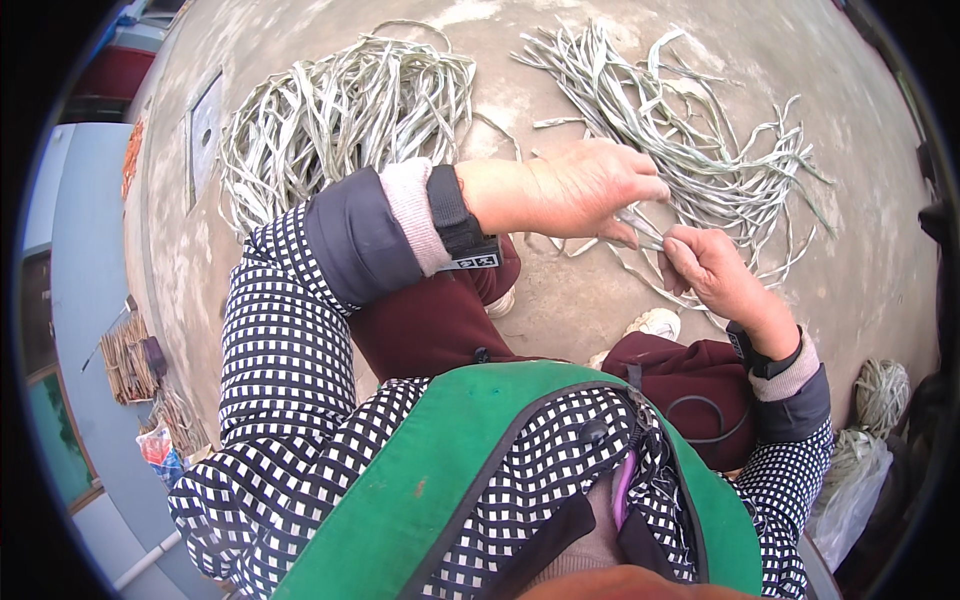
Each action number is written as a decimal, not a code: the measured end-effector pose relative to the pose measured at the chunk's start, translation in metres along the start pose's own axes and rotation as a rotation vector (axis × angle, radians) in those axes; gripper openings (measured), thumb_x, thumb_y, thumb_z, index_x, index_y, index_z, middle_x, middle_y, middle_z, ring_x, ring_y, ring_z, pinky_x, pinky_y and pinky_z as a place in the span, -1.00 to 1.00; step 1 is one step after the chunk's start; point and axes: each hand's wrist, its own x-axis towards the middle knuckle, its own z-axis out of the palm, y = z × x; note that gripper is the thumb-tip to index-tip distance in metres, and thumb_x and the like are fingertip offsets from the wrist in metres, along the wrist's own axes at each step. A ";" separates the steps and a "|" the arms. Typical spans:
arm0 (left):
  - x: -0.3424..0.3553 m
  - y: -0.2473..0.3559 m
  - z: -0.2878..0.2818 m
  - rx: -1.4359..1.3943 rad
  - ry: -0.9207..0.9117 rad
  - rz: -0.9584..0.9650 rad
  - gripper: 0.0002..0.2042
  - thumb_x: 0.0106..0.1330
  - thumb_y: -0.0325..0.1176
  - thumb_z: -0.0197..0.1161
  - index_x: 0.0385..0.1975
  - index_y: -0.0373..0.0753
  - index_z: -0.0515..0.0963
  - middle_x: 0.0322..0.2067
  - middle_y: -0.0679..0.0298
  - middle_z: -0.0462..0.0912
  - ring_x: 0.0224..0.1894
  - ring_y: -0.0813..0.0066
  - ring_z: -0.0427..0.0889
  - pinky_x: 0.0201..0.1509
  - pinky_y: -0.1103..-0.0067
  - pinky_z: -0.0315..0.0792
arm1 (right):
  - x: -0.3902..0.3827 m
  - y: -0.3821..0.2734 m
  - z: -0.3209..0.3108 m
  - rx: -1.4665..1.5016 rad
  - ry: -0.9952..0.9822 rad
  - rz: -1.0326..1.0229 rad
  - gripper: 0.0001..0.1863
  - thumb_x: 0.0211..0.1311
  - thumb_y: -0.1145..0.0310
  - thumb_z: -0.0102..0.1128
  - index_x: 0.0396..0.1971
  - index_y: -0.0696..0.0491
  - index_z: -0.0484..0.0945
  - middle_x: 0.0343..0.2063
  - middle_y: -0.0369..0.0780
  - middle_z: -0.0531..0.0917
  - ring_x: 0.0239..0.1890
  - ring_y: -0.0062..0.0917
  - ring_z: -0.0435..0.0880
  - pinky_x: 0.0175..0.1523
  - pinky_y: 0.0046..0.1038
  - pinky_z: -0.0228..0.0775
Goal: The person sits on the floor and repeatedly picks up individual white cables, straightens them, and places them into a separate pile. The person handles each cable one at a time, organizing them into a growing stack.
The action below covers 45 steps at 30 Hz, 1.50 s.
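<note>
My left hand (575, 190) reaches across in front of me and pinches pale grey-green strips (640, 225) between thumb and fingers. My right hand (710, 265) grips the same strips from the other side, fingers curled around them. Both hands meet just above the right-hand pile of loose strips (700, 130) spread on the concrete ground (560, 300). A second, denser pile of strips (345, 110) lies to the left, beyond my left forearm. I wear a black wrist strap on each arm.
A coiled bundle of strips (882, 390) and a clear plastic bag (850, 490) sit at the right. A white shoe (655, 322) shows below my hands. At the far left stand a grey wall (80, 260) and small bundles of sticks (125, 355).
</note>
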 end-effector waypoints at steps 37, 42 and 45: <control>-0.445 -0.177 0.026 -0.425 1.357 -1.458 -0.78 0.12 -0.44 0.24 -0.27 -0.41 0.60 -0.47 0.30 0.63 -0.49 0.61 0.52 -0.38 0.67 0.37 | 0.008 0.138 -0.043 -0.283 0.091 0.400 -0.77 0.26 0.37 -0.02 -0.49 0.21 0.45 -0.64 -0.24 0.57 -0.61 -0.62 0.55 -0.47 -0.54 0.40; -0.437 -0.159 -0.013 -0.180 1.080 -1.562 -0.76 0.11 -0.37 0.25 -0.26 -0.34 0.62 -0.41 0.28 0.66 -0.44 0.58 0.56 -0.37 0.63 0.41 | 0.008 0.173 -0.059 -0.361 0.097 0.479 -0.76 0.21 0.36 -0.01 -0.52 0.22 0.48 -0.67 -0.18 0.59 -0.65 -0.52 0.62 -0.47 -0.45 0.45; -0.370 -0.138 -0.079 -0.222 1.183 -1.338 -0.72 0.19 -0.39 0.24 -0.15 -0.42 0.54 -0.30 0.19 0.64 -0.32 0.51 0.61 -0.31 0.64 0.45 | 0.013 0.202 -0.077 -0.400 0.133 0.486 -0.75 0.17 0.36 -0.03 -0.53 0.21 0.53 -0.68 -0.18 0.60 -0.66 -0.51 0.62 -0.49 -0.45 0.47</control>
